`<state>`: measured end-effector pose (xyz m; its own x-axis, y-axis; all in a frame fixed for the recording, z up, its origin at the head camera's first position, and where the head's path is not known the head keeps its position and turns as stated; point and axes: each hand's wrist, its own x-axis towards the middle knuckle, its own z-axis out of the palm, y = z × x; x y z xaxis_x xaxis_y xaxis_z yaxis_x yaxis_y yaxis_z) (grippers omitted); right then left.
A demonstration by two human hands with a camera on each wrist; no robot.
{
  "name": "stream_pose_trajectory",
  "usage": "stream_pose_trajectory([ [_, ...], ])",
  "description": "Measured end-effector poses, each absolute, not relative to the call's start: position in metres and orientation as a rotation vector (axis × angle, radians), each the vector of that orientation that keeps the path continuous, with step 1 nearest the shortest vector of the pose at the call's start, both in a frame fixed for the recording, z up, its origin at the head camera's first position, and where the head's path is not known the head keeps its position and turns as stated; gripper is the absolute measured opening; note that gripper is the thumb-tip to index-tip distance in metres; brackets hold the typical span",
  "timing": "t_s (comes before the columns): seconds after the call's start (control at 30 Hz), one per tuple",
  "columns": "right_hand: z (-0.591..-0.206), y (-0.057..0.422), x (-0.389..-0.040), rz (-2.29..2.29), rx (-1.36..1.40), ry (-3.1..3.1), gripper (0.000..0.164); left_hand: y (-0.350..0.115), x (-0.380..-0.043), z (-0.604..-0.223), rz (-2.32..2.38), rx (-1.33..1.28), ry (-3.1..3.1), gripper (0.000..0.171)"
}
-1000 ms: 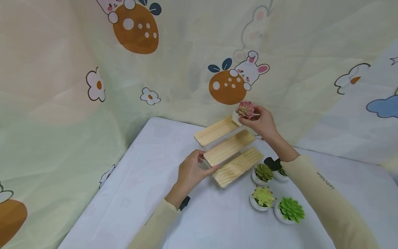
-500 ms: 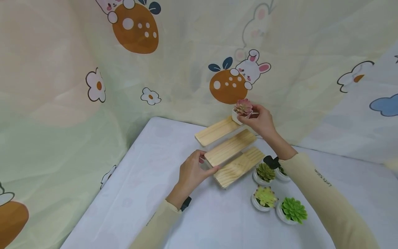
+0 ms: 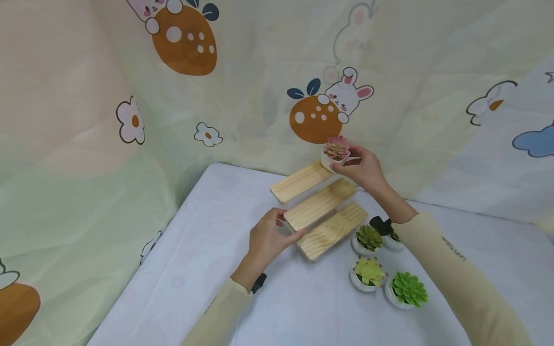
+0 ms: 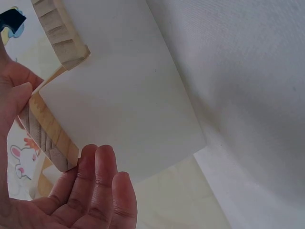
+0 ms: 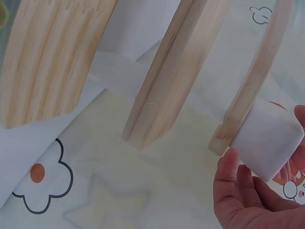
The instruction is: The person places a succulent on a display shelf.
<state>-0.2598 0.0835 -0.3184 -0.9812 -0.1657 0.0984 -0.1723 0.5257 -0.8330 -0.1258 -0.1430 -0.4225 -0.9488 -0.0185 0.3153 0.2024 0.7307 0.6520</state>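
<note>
Tiered stand [image 3: 320, 204] on table [image 3: 182, 262], potted succulent [image 3: 335, 151] at top plank's [image 3: 299, 182] right end, four plants [image 3: 368, 271] front right

Behind a smooth white tablecloth [image 3: 195, 269], a creased, pale fabric backdrop [image 3: 251, 86]. Bears a printed white rabbit [image 3: 345, 97] clinging to a spotted orange fruit [image 3: 309, 126], a larger spotted fruit [image 3: 183, 53] at upper left, scattered white flowers [image 3: 129, 121] with orange centres, and a blue cloud [image 3: 534, 142] near the right edge.

- Left hand [image 3: 267, 238] just below centre, thumb and fingers gripping;
- right hand [image 3: 363, 168] higher, right of centre, pinching, its fingertips seemingly curled;
- both forearms [image 3: 450, 274] slant up from the bottom edge
</note>
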Motion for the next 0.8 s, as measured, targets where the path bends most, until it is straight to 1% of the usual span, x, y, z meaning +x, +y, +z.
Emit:
stream_pose_trajectory([
  [0.2,-0.316,0.094,-0.252,1.488,0.285,-2.767,0.073,-0.141,-0.126,-0.422,-1.047,-0.146,-2.637,0.064],
  [0.53,-0.31,0.119,-0.24,1.446,0.312,-2.815,0.075,-0.141,-0.125,-0.418,-1.046,-0.137,-2.648,0.063],
  [0.8,-0.312,0.143,-0.222,1.355,0.395,-2.778,0.068,-0.139,-0.125,-0.421,-1.054,-0.151,-2.628,0.062],
])
